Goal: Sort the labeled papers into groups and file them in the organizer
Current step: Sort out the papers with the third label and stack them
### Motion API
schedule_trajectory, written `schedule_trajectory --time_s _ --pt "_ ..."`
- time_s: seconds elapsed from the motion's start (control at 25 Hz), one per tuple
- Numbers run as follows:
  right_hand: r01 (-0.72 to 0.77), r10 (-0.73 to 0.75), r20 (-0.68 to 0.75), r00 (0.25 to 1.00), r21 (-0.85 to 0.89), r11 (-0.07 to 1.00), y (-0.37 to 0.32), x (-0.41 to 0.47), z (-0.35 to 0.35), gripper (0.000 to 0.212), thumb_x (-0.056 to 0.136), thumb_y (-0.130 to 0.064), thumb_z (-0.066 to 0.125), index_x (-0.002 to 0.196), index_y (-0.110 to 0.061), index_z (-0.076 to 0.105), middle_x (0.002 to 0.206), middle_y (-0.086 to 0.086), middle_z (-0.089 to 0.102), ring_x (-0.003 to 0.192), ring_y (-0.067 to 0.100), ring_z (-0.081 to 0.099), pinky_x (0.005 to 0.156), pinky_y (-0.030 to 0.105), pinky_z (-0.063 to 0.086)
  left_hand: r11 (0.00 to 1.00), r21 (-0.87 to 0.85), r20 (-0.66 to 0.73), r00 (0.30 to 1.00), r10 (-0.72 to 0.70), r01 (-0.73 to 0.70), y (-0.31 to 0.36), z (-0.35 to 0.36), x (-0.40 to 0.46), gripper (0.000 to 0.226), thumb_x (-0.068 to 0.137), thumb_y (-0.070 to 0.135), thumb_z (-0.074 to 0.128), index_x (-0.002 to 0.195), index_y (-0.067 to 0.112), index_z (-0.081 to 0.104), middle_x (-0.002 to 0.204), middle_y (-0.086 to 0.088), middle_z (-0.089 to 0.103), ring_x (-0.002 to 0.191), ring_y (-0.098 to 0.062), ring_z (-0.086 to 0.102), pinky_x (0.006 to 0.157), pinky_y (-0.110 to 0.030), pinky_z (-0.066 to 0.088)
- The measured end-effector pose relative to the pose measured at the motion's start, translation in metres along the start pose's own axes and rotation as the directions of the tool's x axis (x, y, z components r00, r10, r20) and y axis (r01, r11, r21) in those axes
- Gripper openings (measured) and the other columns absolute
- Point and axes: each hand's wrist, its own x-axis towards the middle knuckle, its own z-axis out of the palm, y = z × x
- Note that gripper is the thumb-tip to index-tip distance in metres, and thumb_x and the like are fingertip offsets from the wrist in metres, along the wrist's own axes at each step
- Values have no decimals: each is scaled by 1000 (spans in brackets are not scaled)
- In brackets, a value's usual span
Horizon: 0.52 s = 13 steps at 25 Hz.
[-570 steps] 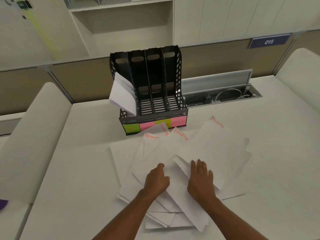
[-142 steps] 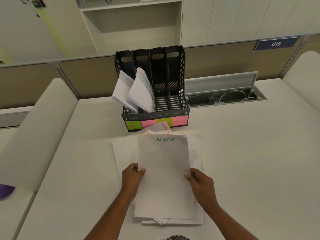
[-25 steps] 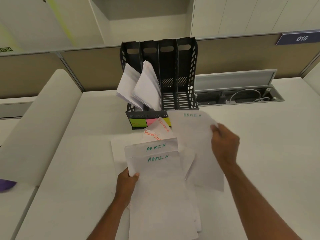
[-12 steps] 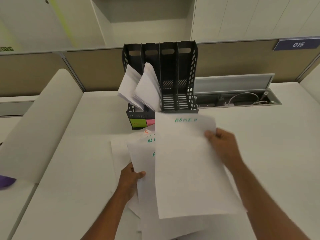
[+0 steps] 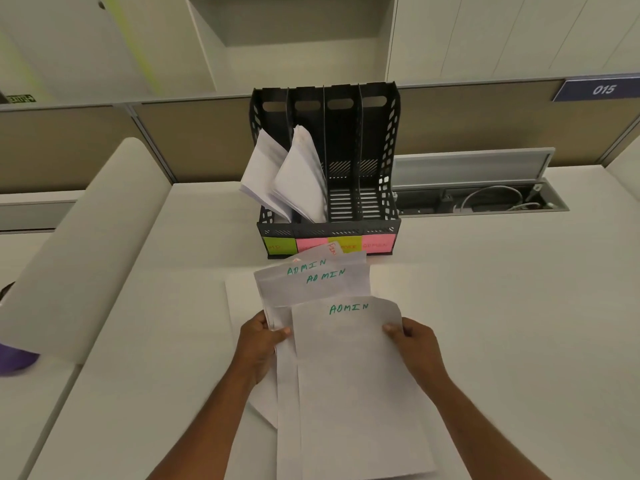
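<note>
In front of the black slotted organizer (image 5: pixel 360 161), the left hand (image 5: pixel 259 344) is pinching 2 fanned ADMIN sheets (image 5: pixel 313 284). The right hand (image 5: pixel 417 348) is gripping a 3rd sheet (image 5: pixel 360 386), thin, white, overlapping them.

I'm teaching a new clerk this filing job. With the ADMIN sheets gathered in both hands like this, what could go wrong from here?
1. The ADMIN sheets are fanned, not squared; loose ones may slip when lifted by the left hand and right hand.
2. A red-lettered sheet lies just behind the pile and could be swept up with it.
3. The organizer has two free slots side by side; their labels are faint, so misfiling is possible.
</note>
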Motion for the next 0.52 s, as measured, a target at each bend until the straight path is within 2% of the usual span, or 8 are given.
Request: schedule_trajectory --time_s 0.08,0.2,0.32,0.4,0.52 --pt "-12 12 -18 1000 25 1000 -2 -3 2 15 91 -26 69 79 -18 73 74 -7 73 63 6 65 55 16 44 999 -37 25 1000 3 -2 -2 -1 1 42 76 -21 68 103 10 72 97 -12 79 85 -28 76 71 -37 62" --pt "-18 15 41 999 67 998 -3 -5 4 12 90 -19 69 80 -19 74 71 -10 75 61 1 67 51 11 45 996 -90 56 998 12 -7 -2 -3 3 47 70 -21 72 101 14 75 102 -14 78 88 -30 76 68 -36 63" --pt "-19 14 91 996 52 998 -3 -12 8 10 88 -13 70 92 -18 78 84 -9 77 77 7 71 65 17 51 991 -124 74 996 52 -43 1 -6 5 49 65 -12 79 103 17 77 108 -14 77 95 -32 75 72 -38 63" --pt "1 -4 82 997 37 999 -1 -15 12 17 87 -8 70 102 -15 77 97 -6 77 90 10 71 77 25 53 987 -143 55 995 79 -71 1 -5 6 41 76 -10 74 104 20 78 111 -11 77 96 -28 75 73 -35 63" --pt "6 -9 74 997 49 999 0 -18 16 18 88 -7 67 101 -16 75 96 -3 77 90 15 71 74 24 53 972 -228 5 999 54 -51 1 1 5 21 96 12 61 107 20 77 116 -9 75 99 -24 74 76 -34 63"
